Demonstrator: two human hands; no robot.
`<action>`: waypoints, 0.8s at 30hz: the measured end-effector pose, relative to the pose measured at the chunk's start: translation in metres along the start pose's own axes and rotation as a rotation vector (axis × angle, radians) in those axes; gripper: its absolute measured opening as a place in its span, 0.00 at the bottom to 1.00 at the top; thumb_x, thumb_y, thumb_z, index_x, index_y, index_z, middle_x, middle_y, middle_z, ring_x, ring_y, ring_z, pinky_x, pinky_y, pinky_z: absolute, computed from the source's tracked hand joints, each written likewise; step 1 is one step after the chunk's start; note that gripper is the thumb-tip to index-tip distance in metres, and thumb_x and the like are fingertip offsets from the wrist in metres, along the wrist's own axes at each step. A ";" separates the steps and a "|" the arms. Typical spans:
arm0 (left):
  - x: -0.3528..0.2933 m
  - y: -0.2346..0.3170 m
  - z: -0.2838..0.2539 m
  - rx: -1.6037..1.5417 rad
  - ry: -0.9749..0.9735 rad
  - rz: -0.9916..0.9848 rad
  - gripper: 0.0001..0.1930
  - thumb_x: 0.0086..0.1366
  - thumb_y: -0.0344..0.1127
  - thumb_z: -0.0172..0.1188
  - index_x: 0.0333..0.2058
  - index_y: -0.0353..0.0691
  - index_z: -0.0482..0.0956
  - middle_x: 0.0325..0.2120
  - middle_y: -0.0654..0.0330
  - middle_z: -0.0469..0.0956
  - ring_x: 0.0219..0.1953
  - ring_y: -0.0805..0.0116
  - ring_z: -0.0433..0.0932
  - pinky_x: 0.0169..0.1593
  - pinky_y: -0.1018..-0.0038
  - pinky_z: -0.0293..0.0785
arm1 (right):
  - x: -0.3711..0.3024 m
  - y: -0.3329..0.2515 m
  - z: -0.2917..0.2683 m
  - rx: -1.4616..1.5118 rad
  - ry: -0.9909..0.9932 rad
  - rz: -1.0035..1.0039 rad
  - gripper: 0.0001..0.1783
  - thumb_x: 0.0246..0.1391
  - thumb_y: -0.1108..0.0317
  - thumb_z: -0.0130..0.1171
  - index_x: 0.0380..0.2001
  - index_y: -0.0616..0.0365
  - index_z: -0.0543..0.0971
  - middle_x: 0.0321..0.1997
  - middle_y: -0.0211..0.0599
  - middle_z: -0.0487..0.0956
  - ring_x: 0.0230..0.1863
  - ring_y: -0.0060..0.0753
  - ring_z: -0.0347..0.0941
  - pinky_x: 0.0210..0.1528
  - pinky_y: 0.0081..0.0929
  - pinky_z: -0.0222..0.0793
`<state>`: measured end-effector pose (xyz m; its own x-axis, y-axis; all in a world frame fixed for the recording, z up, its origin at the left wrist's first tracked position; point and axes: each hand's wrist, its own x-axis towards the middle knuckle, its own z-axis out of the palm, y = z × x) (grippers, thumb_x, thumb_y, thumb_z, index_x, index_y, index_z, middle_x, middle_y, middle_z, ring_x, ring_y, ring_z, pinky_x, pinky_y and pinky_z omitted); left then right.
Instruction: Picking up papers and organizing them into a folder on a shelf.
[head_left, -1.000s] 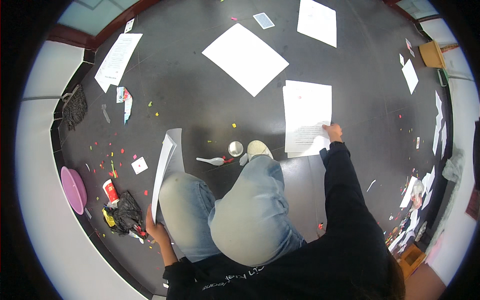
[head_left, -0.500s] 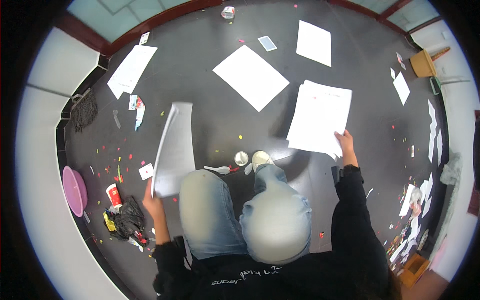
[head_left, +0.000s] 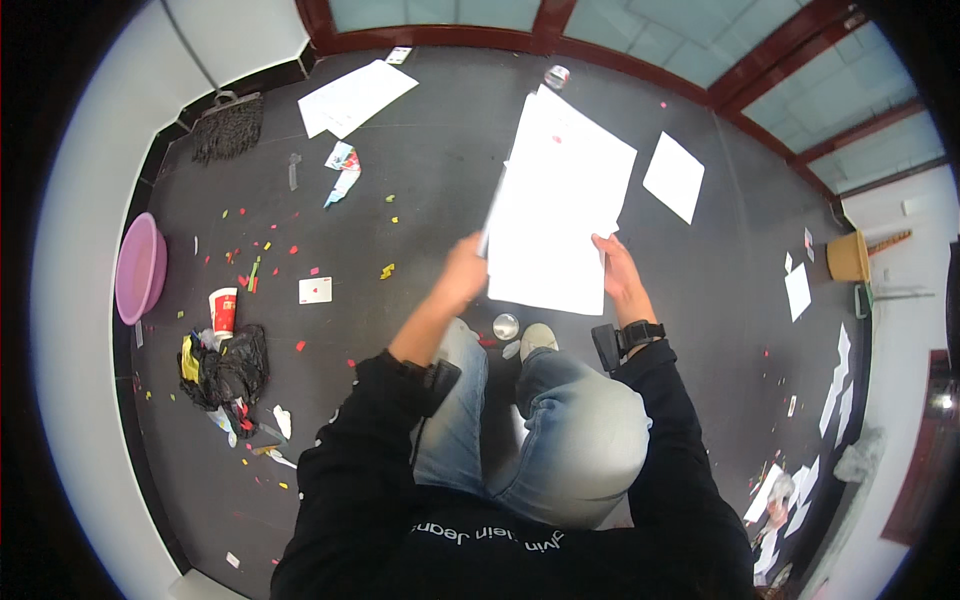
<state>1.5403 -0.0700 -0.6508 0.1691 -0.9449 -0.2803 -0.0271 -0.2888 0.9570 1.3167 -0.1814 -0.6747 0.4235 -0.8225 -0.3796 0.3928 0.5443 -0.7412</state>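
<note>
In front of my knees, a stack of white paper sheets [head_left: 560,210] is held up off the floor. My right hand [head_left: 622,268] grips its lower right side, thumb on top. At the left edge my left hand [head_left: 463,272] is closed on paper sheets, seen nearly edge-on against the stack; its fingertips are hidden. Just below the papers stand a small round clear container [head_left: 506,326] and my light shoe [head_left: 538,338]. One white sheet [head_left: 675,178] lies on the floor to the right.
More sheets [head_left: 355,95] lie far left near a mop [head_left: 228,128]. A pink basin [head_left: 142,268], red paper cup [head_left: 223,311], black plastic bag [head_left: 240,370], playing card [head_left: 315,290] and confetti occupy the left. Papers [head_left: 800,490] and a tan bin [head_left: 847,257] line the right wall.
My left hand has swung its paper sheets rightward and up against the stack in my right hand. The stack has moved left and farther forward. The view has turned.
</note>
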 end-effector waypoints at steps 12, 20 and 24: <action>-0.046 0.014 0.056 0.483 -0.478 0.520 0.42 0.48 0.36 0.60 0.58 0.56 0.43 0.54 0.49 0.52 0.55 0.51 0.54 0.56 0.60 0.52 | -0.073 -0.013 -0.030 -0.205 0.106 -0.383 0.28 0.55 0.52 0.34 0.53 0.58 0.54 0.52 0.44 0.63 0.53 0.42 0.59 0.54 0.38 0.58; -0.026 -0.018 0.140 0.576 -0.575 0.595 0.46 0.41 0.25 0.60 0.58 0.54 0.44 0.54 0.45 0.50 0.56 0.47 0.51 0.57 0.57 0.49 | -0.142 -0.004 -0.049 -0.316 0.138 -0.585 0.33 0.50 0.45 0.39 0.52 0.58 0.55 0.53 0.46 0.59 0.57 0.38 0.53 0.55 0.36 0.57; -0.021 -0.065 0.151 0.717 -0.577 0.617 0.43 0.43 0.18 0.49 0.58 0.55 0.44 0.54 0.45 0.50 0.58 0.50 0.48 0.57 0.55 0.45 | -0.166 0.007 -0.041 -0.377 0.384 -0.505 0.31 0.51 0.48 0.39 0.52 0.60 0.55 0.52 0.47 0.59 0.57 0.38 0.53 0.55 0.34 0.57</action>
<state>1.3895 -0.0545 -0.7179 -0.5494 -0.8335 0.0581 -0.5447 0.4100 0.7316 1.2153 -0.0478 -0.6399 -0.0773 -0.9953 -0.0576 0.1277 0.0474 -0.9907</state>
